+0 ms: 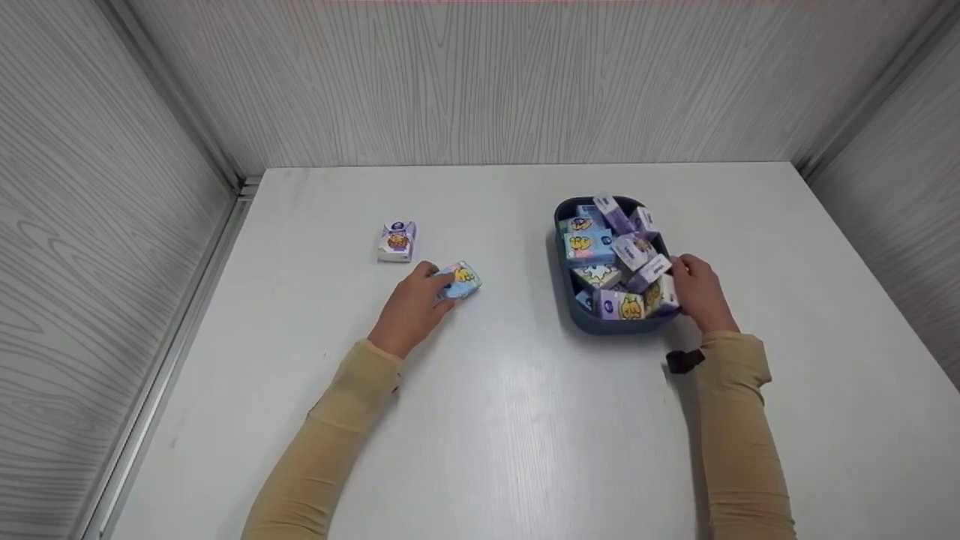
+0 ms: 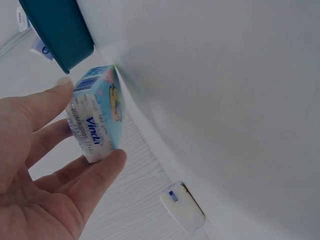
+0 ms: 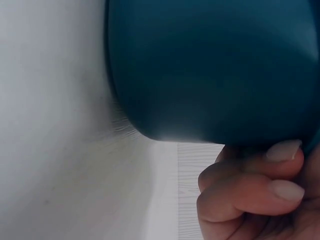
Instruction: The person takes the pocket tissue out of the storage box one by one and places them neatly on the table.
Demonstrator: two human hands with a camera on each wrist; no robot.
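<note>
My left hand [image 1: 411, 309] pinches a light blue Vinda tissue pack [image 1: 465, 280] with a yellow cartoon figure, low over the table left of centre. In the left wrist view the thumb and fingers lie on opposite sides of this pack [image 2: 95, 120], its printed end facing the camera. My right hand [image 1: 697, 291] holds the right side of a dark blue-green bin [image 1: 600, 327] near its front corner. In the right wrist view its curled fingers [image 3: 250, 200] press against the bin's wall [image 3: 210, 70]; the thumb is hidden.
Blue and purple tissue packs [image 1: 589, 246] fill the bin, some reaching above its rim. A white-and-purple tissue pack [image 1: 397, 241] lies on the white table [image 1: 510, 420], beyond the left hand. Wood-grained panels [image 1: 480, 82] enclose the back and both sides.
</note>
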